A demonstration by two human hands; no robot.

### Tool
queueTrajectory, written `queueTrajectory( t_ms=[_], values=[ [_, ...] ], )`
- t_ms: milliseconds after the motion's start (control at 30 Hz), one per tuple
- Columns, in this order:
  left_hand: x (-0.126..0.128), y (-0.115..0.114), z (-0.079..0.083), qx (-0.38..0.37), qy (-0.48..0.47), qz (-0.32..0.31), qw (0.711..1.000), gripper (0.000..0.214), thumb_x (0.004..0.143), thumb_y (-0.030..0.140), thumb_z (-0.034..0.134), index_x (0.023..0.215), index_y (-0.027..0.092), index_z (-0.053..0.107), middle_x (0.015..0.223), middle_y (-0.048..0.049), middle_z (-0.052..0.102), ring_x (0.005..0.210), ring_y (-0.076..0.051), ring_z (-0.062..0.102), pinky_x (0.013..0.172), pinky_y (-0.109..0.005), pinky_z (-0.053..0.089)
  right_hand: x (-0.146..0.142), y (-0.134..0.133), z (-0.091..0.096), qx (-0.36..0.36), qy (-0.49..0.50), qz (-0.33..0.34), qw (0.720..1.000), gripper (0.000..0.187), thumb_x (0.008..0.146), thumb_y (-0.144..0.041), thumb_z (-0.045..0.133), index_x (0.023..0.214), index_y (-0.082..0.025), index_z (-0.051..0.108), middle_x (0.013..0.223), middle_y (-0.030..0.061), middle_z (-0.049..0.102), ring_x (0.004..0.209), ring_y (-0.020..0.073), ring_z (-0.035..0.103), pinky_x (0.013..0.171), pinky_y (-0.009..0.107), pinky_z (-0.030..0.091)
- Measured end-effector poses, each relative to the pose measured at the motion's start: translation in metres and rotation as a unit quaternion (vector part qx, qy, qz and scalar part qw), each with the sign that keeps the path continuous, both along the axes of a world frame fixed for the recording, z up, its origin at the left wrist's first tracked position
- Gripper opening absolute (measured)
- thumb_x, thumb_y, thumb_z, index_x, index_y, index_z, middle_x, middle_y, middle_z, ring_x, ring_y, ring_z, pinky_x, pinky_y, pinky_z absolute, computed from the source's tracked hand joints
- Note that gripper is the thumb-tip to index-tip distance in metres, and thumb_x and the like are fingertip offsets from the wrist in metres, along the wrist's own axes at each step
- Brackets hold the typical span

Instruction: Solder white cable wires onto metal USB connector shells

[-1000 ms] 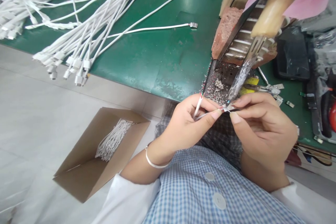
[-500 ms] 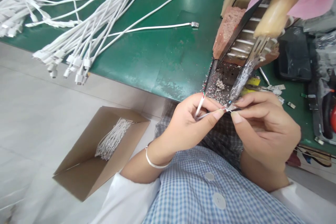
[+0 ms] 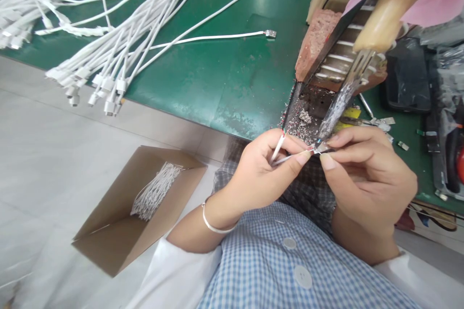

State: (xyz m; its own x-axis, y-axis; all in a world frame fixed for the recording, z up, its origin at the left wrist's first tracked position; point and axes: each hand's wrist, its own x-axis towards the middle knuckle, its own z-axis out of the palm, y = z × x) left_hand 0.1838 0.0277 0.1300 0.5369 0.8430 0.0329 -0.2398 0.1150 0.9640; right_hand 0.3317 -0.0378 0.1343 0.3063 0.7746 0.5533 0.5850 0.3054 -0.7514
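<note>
My left hand [image 3: 263, 169] is closed around a white cable [image 3: 277, 148], its thumb and forefinger pinching one stripped end with fine colored wires. A second frayed end of white cable sticks up beside the forefinger. Facing it, my right hand [image 3: 369, 174] pinches a small metal connector [image 3: 321, 147] between thumb and fingers. The wires meet the connector directly under the tip of a soldering iron [image 3: 335, 111]. This iron has a wooden handle and slants down, propped over a brick [image 3: 319, 38]. Fingertips partly hide the joint.
Bundles of white USB cables [image 3: 145, 34] spread over the green table [image 3: 232, 77] at left. A cardboard box [image 3: 108, 251] with thin white cables stands on the floor. Solder crumbs [image 3: 305, 116] lie below the iron. At right sit a black device [image 3: 406, 77] and loose connectors [image 3: 402, 145].
Both hands keep their pinch on the cable and connector at the iron tip. The view has shifted very slightly; nothing else visibly moves.
</note>
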Motion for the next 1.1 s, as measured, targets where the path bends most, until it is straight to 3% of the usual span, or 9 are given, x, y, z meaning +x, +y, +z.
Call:
queueTrajectory(
  t_ms=[1100],
  values=[
    [0.0001,0.0013,0.0011,0.007,-0.001,-0.005,1.0,0.014,0.086,0.022,0.071,0.077,0.016,0.062,0.086,-0.0056,0.071,0.076,-0.013,0.066,0.068,-0.024,0.055,0.0021,-0.0004,0.0011,-0.006,0.008,0.014,1.0,0.015,0.076,-0.008,0.07,0.079,-0.022,0.065,0.089,0.0011,0.065,0.082,0.0153,0.061,0.071,0.034,0.053]
  ],
)
